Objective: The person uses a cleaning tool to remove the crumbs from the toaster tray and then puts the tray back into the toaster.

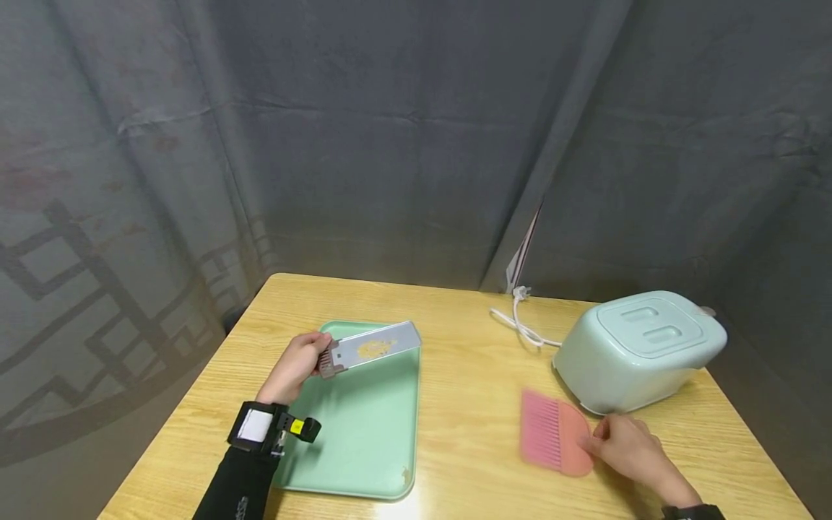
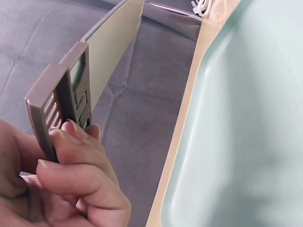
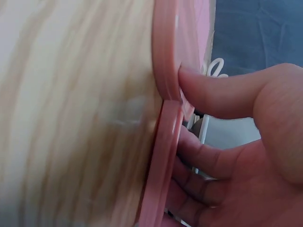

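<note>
My left hand (image 1: 300, 361) grips the brownish-grey handle end of a flat metal crumb tray (image 1: 406, 338), thumb on top and fingers curled beneath. Tan crumbs (image 1: 375, 349) lie on the metal. It is held tilted over the far part of a green serving tray (image 1: 354, 433). In the left wrist view, the crumb tray's slotted handle (image 2: 52, 106) sits between thumb and fingers. At the right, my right hand (image 1: 627, 444) pinches the rounded edge of a pink hand brush (image 1: 573, 437), whose bristles point left. In the right wrist view, the thumb (image 3: 213, 92) presses against its pink rim.
A pale green toaster (image 1: 630, 354) with its lid on stands at the right, just beyond the right hand. Its white cord (image 1: 526, 332) and plug run to the back edge of the wooden table (image 1: 468, 404). Grey curtains (image 1: 403, 144) hang behind and at both sides.
</note>
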`<act>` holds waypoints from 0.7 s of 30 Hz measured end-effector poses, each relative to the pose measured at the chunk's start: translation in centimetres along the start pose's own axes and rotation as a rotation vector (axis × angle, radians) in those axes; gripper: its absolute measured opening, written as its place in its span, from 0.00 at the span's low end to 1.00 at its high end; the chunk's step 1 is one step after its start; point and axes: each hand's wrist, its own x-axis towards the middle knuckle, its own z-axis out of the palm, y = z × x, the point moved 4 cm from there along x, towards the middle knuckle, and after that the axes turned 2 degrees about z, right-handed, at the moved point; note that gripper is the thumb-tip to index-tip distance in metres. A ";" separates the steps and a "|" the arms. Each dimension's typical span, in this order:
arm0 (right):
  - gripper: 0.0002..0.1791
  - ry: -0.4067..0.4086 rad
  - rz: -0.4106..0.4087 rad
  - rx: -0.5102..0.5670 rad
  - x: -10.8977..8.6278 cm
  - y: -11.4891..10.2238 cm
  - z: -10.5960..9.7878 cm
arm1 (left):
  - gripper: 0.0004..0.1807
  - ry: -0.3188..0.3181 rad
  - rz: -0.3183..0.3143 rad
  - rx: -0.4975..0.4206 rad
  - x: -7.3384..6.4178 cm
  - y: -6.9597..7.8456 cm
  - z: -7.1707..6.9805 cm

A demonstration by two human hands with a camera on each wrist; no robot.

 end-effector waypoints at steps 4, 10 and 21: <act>0.16 -0.060 0.033 0.007 0.0 -0.1 0.1 | 0.18 0.011 0.001 0.010 -0.1 -0.1 -0.1; 0.16 -0.113 0.064 -0.003 -0.1 -0.2 0.3 | 0.19 0.015 0.005 0.017 -0.2 -0.3 -0.1; 0.16 -0.086 0.114 -0.018 0.1 -0.6 0.1 | 0.20 0.018 0.006 0.039 -0.3 -0.4 0.0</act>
